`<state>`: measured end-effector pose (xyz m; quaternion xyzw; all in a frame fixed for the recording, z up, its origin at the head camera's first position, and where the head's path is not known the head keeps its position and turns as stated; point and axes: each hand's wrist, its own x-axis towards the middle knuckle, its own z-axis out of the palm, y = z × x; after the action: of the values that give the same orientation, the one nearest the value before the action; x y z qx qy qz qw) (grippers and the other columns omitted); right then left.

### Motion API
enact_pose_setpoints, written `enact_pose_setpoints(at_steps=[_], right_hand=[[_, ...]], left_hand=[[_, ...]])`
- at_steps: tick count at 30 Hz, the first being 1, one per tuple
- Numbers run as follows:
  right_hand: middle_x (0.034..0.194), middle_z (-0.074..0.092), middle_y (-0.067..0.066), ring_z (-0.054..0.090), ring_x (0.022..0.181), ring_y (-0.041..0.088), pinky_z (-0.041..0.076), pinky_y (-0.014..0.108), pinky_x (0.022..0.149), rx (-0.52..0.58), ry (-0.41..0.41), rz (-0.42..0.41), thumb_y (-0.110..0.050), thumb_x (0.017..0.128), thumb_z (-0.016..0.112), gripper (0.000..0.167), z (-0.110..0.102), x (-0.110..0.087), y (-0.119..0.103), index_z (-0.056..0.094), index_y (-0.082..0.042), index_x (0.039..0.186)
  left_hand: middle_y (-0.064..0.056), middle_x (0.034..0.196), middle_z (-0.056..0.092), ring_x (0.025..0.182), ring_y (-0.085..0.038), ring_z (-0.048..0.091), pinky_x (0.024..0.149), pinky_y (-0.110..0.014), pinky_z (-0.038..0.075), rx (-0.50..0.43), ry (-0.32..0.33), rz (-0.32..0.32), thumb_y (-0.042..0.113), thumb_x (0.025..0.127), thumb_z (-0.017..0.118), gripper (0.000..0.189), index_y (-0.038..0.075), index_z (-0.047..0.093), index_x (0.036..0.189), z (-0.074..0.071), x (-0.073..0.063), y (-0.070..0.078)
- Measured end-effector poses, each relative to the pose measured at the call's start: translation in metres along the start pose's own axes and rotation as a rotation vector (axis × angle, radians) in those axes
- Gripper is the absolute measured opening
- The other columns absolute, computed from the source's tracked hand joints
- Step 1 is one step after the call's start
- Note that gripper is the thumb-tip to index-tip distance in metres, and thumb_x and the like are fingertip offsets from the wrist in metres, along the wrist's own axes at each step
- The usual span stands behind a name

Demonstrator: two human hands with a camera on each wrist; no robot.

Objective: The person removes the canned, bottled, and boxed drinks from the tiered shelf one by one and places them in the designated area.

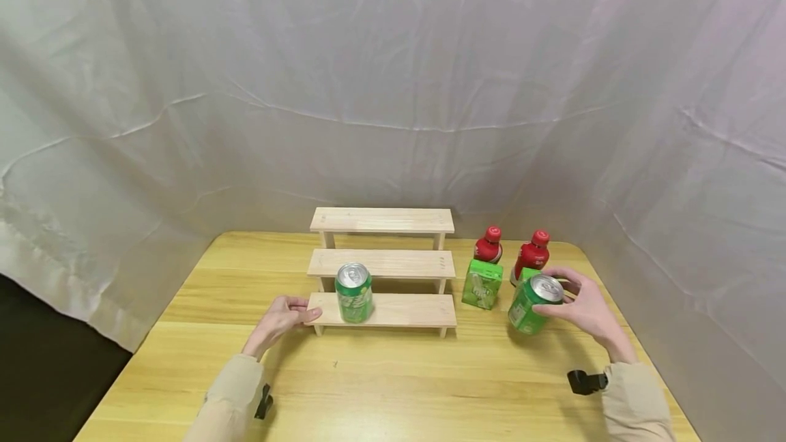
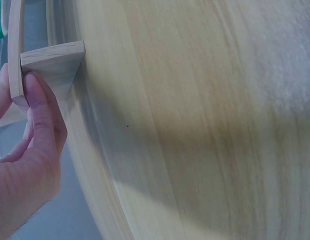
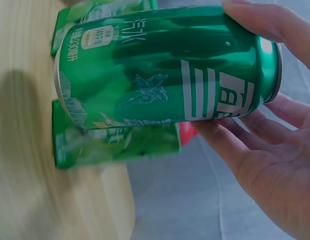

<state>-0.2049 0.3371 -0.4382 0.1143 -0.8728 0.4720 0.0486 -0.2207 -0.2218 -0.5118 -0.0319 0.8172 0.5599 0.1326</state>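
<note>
A three-step wooden rack [image 1: 405, 310] stands on the table, and a green soda can [image 1: 353, 300] sits upright at the left part of its lowest step. My left hand [image 1: 281, 319] pinches the left end of that step; the left wrist view shows the thumb and fingers [image 2: 39, 107] on either side of the board [image 2: 16, 50]. On the right, my right hand [image 1: 583, 305] grips a second green soda can [image 3: 160, 70] near its top. This can is slightly tilted, and its base appears raised off the table in the right wrist view.
Behind the held can is a green drink carton [image 1: 529, 274], mostly hidden. Another green carton [image 1: 482, 285] stands to its left. Two red bottles [image 1: 488, 248] with red caps are at the back right. A grey curtain [image 1: 393, 101] encloses the wooden table [image 1: 393, 387].
</note>
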Motion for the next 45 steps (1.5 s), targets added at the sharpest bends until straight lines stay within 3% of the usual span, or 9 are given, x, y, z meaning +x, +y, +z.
enact_pose_setpoints(at_steps=[4, 13, 26, 35, 40, 45], right_hand=[[0.116, 0.061, -0.006, 0.057, 0.098, -0.013, 0.050, 0.008, 0.081, -0.031, 0.001, 0.024, -0.008, 0.075, 0.087, 0.065, -0.006, -0.003, 0.009, 0.055, 0.003, 0.131], [0.120, 0.063, 0.013, 0.060, 0.096, -0.010, 0.056, 0.018, 0.077, -0.032, -0.048, 0.065, -0.006, 0.074, 0.087, 0.067, -0.008, -0.006, 0.023, 0.053, 0.006, 0.131], [0.127, 0.059, 0.027, 0.055, 0.098, -0.014, 0.055, 0.017, 0.079, -0.030, -0.070, 0.078, -0.006, 0.075, 0.087, 0.068, 0.000, -0.006, 0.034, 0.053, 0.007, 0.131], [0.133, 0.057, 0.031, 0.061, 0.107, 0.003, 0.053, 0.014, 0.081, -0.040, -0.078, 0.112, -0.007, 0.075, 0.087, 0.072, 0.003, -0.008, 0.034, 0.051, 0.008, 0.134], [0.134, 0.056, 0.032, 0.056, 0.101, -0.010, 0.054, 0.015, 0.081, -0.013, -0.086, 0.107, -0.006, 0.076, 0.086, 0.072, 0.004, -0.009, 0.034, 0.049, 0.009, 0.136], [0.133, 0.056, 0.032, 0.054, 0.099, -0.014, 0.054, 0.014, 0.081, -0.010, -0.085, 0.091, -0.005, 0.077, 0.085, 0.072, 0.006, -0.009, 0.035, 0.048, 0.009, 0.136]], left_hand=[[-0.024, 0.109, 0.070, 0.089, -0.017, 0.068, 0.090, -0.041, 0.058, 0.006, -0.001, 0.003, 0.018, 0.092, 0.073, 0.057, -0.020, 0.050, 0.129, 0.000, 0.001, 0.000], [-0.027, 0.110, 0.069, 0.091, -0.019, 0.068, 0.092, -0.044, 0.057, 0.003, -0.026, 0.023, 0.017, 0.093, 0.071, 0.058, -0.022, 0.048, 0.130, -0.001, -0.001, 0.001], [-0.019, 0.103, 0.070, 0.088, -0.017, 0.066, 0.086, -0.036, 0.058, 0.006, -0.011, 0.019, 0.018, 0.092, 0.073, 0.054, -0.019, 0.053, 0.127, -0.001, 0.001, 0.000], [-0.021, 0.105, 0.070, 0.089, -0.018, 0.066, 0.085, -0.035, 0.057, 0.010, -0.012, 0.015, 0.019, 0.093, 0.072, 0.056, -0.019, 0.051, 0.129, -0.001, 0.000, 0.001], [-0.021, 0.106, 0.070, 0.089, -0.018, 0.066, 0.087, -0.039, 0.057, 0.013, -0.014, 0.020, 0.019, 0.093, 0.071, 0.056, -0.019, 0.051, 0.129, -0.001, 0.000, 0.000], [-0.022, 0.106, 0.071, 0.089, -0.018, 0.067, 0.086, -0.039, 0.057, 0.012, -0.014, 0.027, 0.018, 0.093, 0.072, 0.055, -0.020, 0.052, 0.128, 0.000, 0.000, 0.000]])
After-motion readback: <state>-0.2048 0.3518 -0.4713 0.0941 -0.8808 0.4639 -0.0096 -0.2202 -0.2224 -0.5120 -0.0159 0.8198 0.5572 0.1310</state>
